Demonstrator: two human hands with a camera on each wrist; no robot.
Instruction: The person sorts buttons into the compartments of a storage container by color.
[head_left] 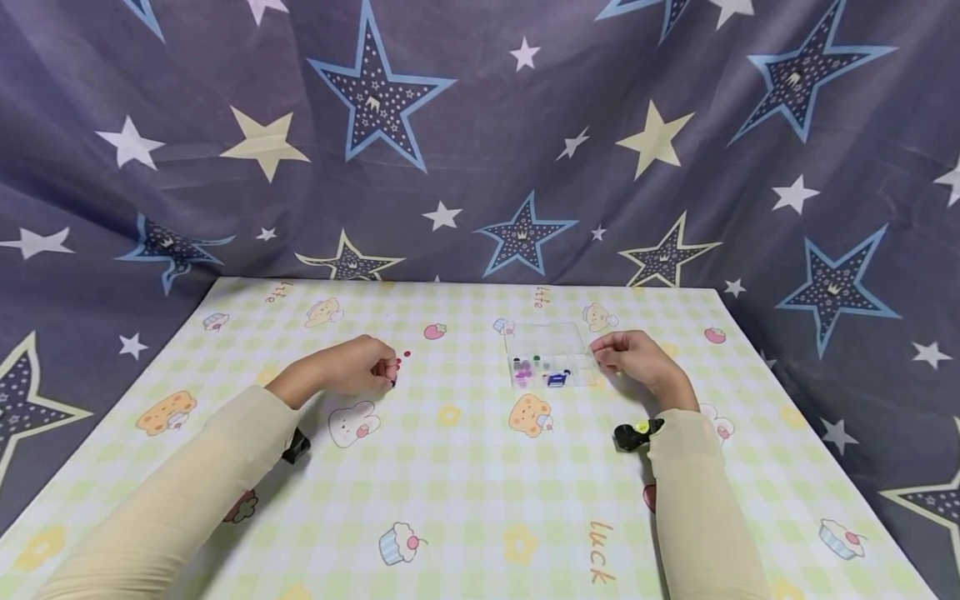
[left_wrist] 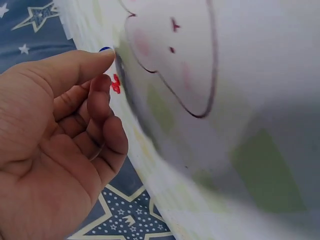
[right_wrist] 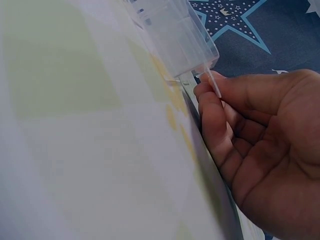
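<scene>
My left hand (head_left: pixel 356 365) is low over the left-middle of the table, fingers curled. At its thumb tip is a small dark blue piece (left_wrist: pixel 105 49), apparently pinched and mostly hidden by the thumb. Several small red pieces (head_left: pixel 407 354) lie beside those fingers. A clear plastic compartment box (head_left: pixel 573 342) rests right of the middle, with blue, purple, pink and green pieces inside. At the box's right end, my right hand (head_left: pixel 633 358) pinches a thin clear plastic edge (right_wrist: pixel 214 82) between thumb and fingers.
A checked tablecloth (head_left: pixel 450 483) with printed cartoons covers the table. Behind it and at the sides hangs a dark star-patterned cloth (head_left: pixel 465 125). Black wrist devices (head_left: pixel 633 435) show below the sleeves.
</scene>
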